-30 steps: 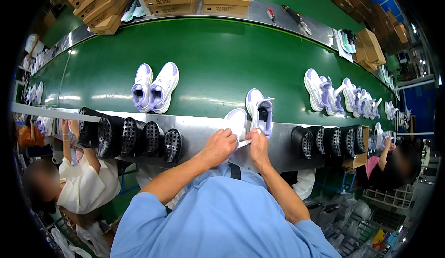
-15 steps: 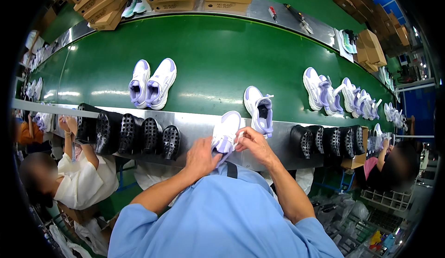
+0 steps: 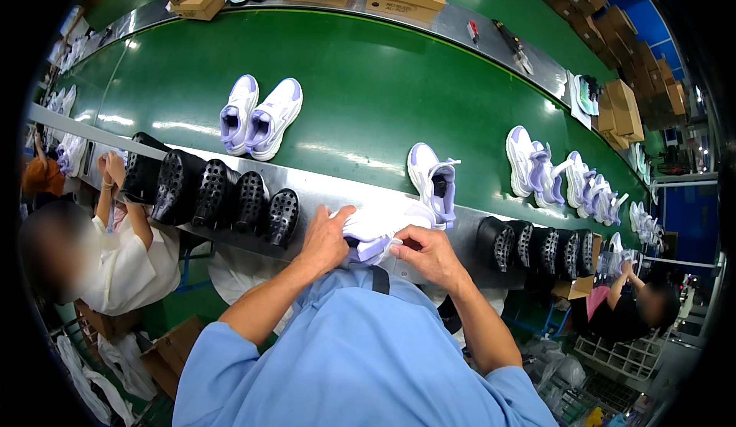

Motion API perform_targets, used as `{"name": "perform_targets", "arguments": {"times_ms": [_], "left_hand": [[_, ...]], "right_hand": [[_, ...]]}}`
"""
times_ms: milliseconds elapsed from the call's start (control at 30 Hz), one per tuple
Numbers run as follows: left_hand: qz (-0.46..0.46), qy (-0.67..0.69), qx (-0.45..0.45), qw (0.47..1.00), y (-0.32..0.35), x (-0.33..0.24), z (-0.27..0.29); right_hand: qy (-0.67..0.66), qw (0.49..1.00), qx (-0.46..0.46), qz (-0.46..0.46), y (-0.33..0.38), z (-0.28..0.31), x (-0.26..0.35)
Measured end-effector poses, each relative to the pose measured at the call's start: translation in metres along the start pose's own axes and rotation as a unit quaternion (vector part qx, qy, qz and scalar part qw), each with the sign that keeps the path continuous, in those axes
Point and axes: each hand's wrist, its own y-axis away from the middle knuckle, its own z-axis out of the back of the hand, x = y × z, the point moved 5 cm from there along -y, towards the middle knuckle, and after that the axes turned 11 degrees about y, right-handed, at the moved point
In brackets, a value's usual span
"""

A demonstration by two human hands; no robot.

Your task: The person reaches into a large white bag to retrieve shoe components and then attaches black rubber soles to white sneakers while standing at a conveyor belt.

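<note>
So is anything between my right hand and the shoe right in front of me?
Nothing visible is: your right hand is touching the white-and-lilac shoe. The nearest other shoe stands just beyond it, not between them.

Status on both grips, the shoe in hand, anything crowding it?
Left grip holding white-and-lilac shoe. Right grip pinching at its near side. Second shoe close beyond, contact unclear.

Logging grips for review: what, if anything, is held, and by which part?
A white-and-lavender shoe: left hand at its heel end, right hand pinching near its opening.
</note>
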Motion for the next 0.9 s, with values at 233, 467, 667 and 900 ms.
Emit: {"name": "perform_targets", "arguments": {"times_ms": [233, 467, 667, 900], "left_hand": [[-0.145, -0.072, 0.034, 0.986, -0.002, -0.028, 0.022], [-0.159, -0.055, 0.094, 0.981, 0.000, -0.040, 0.023], [-0.235, -0.062, 0.064, 0.968, 0.000, -0.049, 0.033], [-0.245, -0.064, 0.072, 0.965, -0.001, -0.053, 0.035]], "right_hand": [[-0.024, 0.998, -0.015, 0.060, -0.006, -0.008, 0.011], [-0.041, 0.999, 0.017, 0.016, -0.013, -0.015, 0.010], [-0.117, 0.992, 0.035, -0.038, -0.015, -0.023, 0.003], [-0.017, 0.999, 0.041, 0.001, -0.021, -0.020, 0.017]]}}
